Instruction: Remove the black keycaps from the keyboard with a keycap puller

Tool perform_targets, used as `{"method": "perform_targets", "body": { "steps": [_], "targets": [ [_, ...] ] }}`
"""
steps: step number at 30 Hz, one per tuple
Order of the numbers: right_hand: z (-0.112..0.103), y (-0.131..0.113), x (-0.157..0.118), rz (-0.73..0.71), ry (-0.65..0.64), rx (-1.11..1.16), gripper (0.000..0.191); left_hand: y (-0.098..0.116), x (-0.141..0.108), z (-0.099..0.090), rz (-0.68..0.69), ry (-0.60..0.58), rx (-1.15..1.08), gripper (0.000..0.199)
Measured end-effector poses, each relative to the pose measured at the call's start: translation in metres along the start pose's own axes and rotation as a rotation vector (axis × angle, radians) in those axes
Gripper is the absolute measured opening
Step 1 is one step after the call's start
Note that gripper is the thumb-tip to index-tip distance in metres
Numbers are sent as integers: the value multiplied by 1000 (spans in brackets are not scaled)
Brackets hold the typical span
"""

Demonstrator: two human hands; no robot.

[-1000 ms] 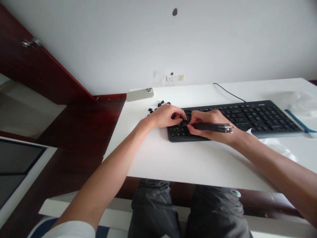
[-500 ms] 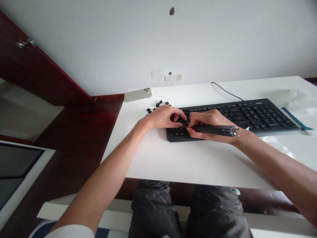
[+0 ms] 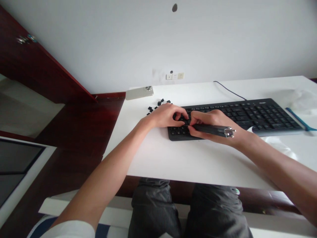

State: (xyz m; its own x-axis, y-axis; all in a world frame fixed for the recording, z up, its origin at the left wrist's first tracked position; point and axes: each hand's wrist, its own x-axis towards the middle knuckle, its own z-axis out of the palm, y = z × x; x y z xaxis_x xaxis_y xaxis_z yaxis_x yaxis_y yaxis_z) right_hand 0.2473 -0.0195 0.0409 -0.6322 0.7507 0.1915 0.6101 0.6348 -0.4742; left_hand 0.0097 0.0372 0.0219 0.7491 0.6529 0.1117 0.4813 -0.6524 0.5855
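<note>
Head view: left hand point(image 3: 165, 115) and right hand point(image 3: 213, 123) meet over the left half of a black keyboard point(image 3: 262, 114), fingers bunched together on the keys. Keyboard lies along the table's point(image 3: 158, 158) far side, right of centre.

Right hand is clenched around a black pen-shaped tool point(image 3: 212, 129), with its metal end point(image 3: 229, 132) sticking out past the hand, to the right. Held low and nearly flat along the keyboard, tip end toward the left hand. Looks like a grip for fine control at the keys, but the tip itself is hidden by the fingers.

Left hand is curled, fingertips down on the keys beside the tool's tip end. Probably steadying something there. Cannot tell whether it is grasping anything.

Small black pieces point(image 3: 155, 107), likely keycaps, sit in a loose scatter just beyond the left hand, off the keyboard's left end, so within easy reach.

Rest: beige phone point(image 3: 139, 93) lies face down near the far left corner of the table. Keyboard cable point(image 3: 230, 90) runs to the far edge. Blue strip point(image 3: 300, 119) and clear plastic sheet point(image 3: 303, 100) are at the right end. Wall sockets point(image 3: 174, 76) sit above the far edge. Dark red cabinet door point(image 3: 37, 66) stands at left.
</note>
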Motion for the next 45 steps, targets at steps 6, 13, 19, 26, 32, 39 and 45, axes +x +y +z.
{"method": "perform_targets", "body": {
  "steps": [6,13,19,26,32,39,45],
  "targets": [
    [9,-3,-1,154,87,54,11,-1,-1,0,13,-3,-13,23],
    [8,6,3,249,61,176,17,-3,0,-1,-8,16,-40,20],
    [14,2,3,201,121,132,17,-8,0,-2,-16,4,-73,21],
    [25,4,5,273,229,122,21,-1,-1,-3,-18,-10,-22,34],
    [33,11,8,335,328,167,23,7,0,-1,-33,-3,-7,13],
    [43,10,8,286,384,118,27,8,4,9,-75,46,-4,24],
    [45,11,4,193,404,159,25,7,5,12,-104,84,33,26]
  ]
}}
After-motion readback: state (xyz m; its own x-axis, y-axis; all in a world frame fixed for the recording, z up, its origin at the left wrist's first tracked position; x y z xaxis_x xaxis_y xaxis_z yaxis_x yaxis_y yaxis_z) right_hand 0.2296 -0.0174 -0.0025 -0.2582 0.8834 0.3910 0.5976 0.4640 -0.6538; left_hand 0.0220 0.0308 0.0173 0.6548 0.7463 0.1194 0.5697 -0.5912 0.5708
